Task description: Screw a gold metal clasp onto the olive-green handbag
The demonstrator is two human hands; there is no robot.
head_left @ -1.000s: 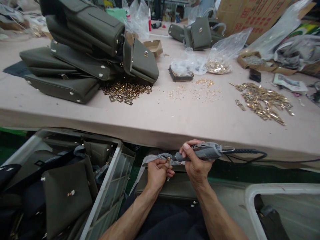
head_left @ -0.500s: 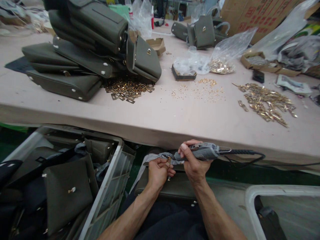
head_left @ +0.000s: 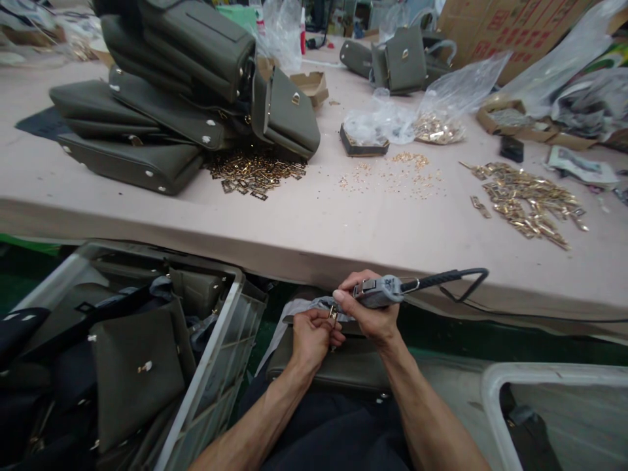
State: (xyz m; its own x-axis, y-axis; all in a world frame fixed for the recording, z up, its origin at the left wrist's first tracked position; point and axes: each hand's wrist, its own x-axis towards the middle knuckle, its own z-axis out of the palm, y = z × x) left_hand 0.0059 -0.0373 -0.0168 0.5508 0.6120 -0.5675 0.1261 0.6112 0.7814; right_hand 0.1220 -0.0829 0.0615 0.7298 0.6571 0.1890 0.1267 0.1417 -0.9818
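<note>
An olive-green handbag (head_left: 343, 367) lies across my lap, with whitish wrapping (head_left: 299, 306) at its far edge. My left hand (head_left: 314, 333) is closed over that edge, its fingertips pinching a small gold metal fitting (head_left: 333, 314). In my right hand (head_left: 370, 314) is a grey corded electric screwdriver (head_left: 380, 292). Its front end points down toward the fitting, close to my left fingers. Fingers hide the tip, so I cannot tell whether it touches. A black cord (head_left: 446, 278) leaves the tool's rear toward the right.
On the table (head_left: 343, 229) ahead lie stacked olive bags (head_left: 132, 157), dark metal frames (head_left: 255, 173), tiny gold screws (head_left: 409, 160) and a gold fittings heap (head_left: 530, 199). A crate (head_left: 216, 353) full of bags stands left; another bin (head_left: 490, 386) stands right.
The screwdriver's rear has swung left and toward me, so the tool is more steeply angled over the fitting. The cord has lifted into a bend. My left hand keeps its pinch.
</note>
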